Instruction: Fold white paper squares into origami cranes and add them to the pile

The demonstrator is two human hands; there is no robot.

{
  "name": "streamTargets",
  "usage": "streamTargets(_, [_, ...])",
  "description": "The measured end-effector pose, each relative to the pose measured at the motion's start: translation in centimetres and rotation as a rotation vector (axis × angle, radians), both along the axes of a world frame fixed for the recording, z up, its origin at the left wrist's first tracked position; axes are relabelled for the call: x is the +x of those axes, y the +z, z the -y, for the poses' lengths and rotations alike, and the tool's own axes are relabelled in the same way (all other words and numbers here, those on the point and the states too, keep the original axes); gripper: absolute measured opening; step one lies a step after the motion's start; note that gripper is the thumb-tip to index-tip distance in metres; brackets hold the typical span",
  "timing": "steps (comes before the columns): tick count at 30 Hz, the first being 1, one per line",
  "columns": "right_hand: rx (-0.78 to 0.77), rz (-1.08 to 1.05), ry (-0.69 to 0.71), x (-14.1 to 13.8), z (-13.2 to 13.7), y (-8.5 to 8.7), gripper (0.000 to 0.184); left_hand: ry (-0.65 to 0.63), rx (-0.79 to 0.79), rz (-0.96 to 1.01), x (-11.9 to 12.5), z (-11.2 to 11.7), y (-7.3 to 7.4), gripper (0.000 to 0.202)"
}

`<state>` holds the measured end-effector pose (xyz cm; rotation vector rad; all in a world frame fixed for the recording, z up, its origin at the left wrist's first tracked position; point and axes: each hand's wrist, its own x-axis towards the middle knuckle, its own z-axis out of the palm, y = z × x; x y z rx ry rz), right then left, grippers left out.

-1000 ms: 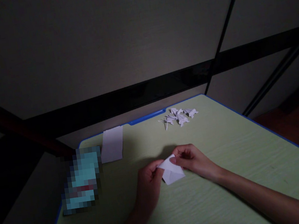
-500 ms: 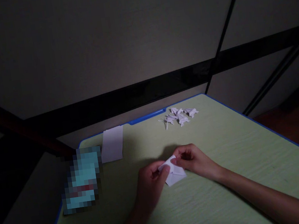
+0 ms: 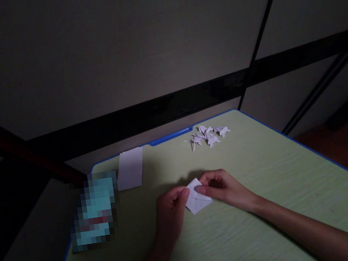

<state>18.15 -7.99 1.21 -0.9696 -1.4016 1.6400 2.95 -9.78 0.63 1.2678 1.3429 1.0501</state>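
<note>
A small folded white paper square (image 3: 197, 198) lies on the light green table (image 3: 266, 186) in front of me. My left hand (image 3: 170, 211) pinches its left corner with thumb and fingertips. My right hand (image 3: 222, 187) holds its right side, thumb pressed onto the top of the paper. Both hands rest low on the table surface, close together.
A pile of several small folded white paper figures (image 3: 207, 135) sits near the far edge. A stack of white paper sheets (image 3: 130, 168) lies at the far left, beside a blurred light blue object (image 3: 95, 210). The table has a blue rim (image 3: 170, 136); dark floor lies to the right.
The paper was held slightly raised and part open; now it lies flatter as a diamond on the table, with both hands pressing it. The hands shifted only slightly.
</note>
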Motion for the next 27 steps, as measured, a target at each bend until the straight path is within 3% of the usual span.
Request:
streamTargets(3, [0.032,-0.024,0.005,-0.05,0.22,0.04,0.023,0.055,-0.004,0.068,-0.13,-0.10,0.02,0.021])
streamTargets(10, [0.044,0.008,-0.026,0.10,-0.08,-0.48,0.028,0.044,-0.099,0.273,-0.08,-0.21,-0.21,0.022])
streamTargets(20, [0.028,0.040,-0.134,-0.12,-0.22,-0.59,0.028,0.066,-0.022,0.137,0.06,-0.33,0.34,0.021])
streamTargets(27, [0.001,-0.001,-0.053,-0.10,-0.17,-0.39,0.030,-0.038,-0.034,0.051,-0.06,-0.12,0.11,0.023])
